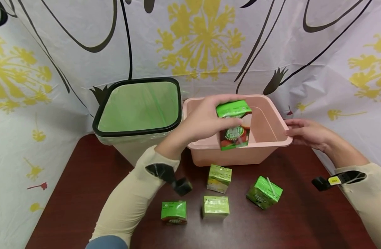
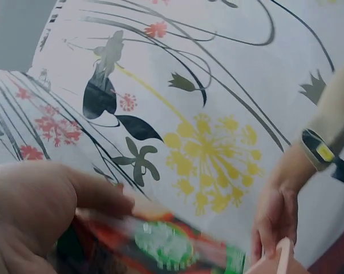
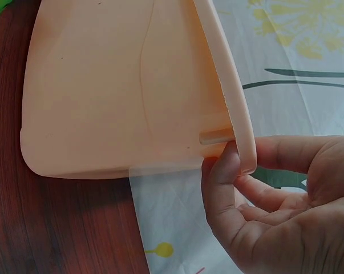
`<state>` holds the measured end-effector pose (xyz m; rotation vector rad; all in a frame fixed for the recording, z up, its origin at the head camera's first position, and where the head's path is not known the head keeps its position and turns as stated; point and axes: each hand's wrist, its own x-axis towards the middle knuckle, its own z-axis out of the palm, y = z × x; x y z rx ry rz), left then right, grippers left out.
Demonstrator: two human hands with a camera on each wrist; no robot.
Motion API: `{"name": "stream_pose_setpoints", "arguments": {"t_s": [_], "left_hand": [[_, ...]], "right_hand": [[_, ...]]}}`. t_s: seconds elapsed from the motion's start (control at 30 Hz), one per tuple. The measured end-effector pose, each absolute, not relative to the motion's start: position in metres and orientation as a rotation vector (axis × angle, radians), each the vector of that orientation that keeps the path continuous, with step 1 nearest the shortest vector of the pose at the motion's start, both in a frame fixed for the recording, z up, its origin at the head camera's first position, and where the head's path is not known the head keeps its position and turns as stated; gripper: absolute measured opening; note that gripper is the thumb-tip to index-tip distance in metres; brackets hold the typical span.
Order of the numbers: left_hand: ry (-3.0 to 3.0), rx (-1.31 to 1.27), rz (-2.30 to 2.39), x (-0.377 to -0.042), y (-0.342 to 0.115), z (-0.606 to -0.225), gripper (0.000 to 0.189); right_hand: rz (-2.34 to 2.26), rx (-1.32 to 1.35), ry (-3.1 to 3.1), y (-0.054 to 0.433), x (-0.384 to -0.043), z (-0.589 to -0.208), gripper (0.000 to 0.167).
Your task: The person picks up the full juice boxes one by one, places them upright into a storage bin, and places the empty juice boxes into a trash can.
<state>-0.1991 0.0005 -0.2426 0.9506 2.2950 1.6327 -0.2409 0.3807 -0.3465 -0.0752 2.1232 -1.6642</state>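
My left hand (image 1: 204, 121) grips a green and red juice box (image 1: 235, 138) by its sides, above the pink plastic basin (image 1: 227, 157). In the left wrist view that juice box (image 2: 172, 245) is blurred beneath the thumb. At the basin's right end, my right hand (image 1: 310, 134) pinches the rim. Seen from the right wrist, the hand (image 3: 268, 211) has its thumb and fingers on either side of the rim (image 3: 234, 103), near a corner. Part of the basin's inside is hidden behind the left hand and juice box.
On the dark red table (image 1: 93, 193), several more juice boxes stand before the basin, among them a pale green one (image 1: 219, 178) and one with a straw (image 1: 265, 193). A black-rimmed bin (image 1: 179, 103) with a green-tinted liner is left of the basin. Flowered sheeting (image 1: 206, 41) hangs behind.
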Motion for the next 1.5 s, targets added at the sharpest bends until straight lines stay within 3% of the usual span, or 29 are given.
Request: {"name": "stream_pose_setpoints", "arguments": {"t_s": [0.27,0.63,1.1,1.5], "left_hand": [[2.297,0.637,1.696,-0.230,0.034,-0.229,0.050],[2.340,0.535,1.617,-0.274,0.067,-0.220,0.049],[2.310,0.582,1.563,-0.310,0.071,-0.247,0.048],[2.421,0.227,1.365,-0.325,0.062,-0.263,0.056]], "right_hand": [[-1.664,-0.055,2.130,0.379,-0.240,-0.347,0.037],[-1.687,-0.069,2.101,0.380,-0.241,-0.346,0.039],[-1.719,-0.058,2.087,0.374,-0.242,-0.347,0.041],[-1.763,-0.086,2.046,0.380,-0.241,-0.349,0.041]]}}
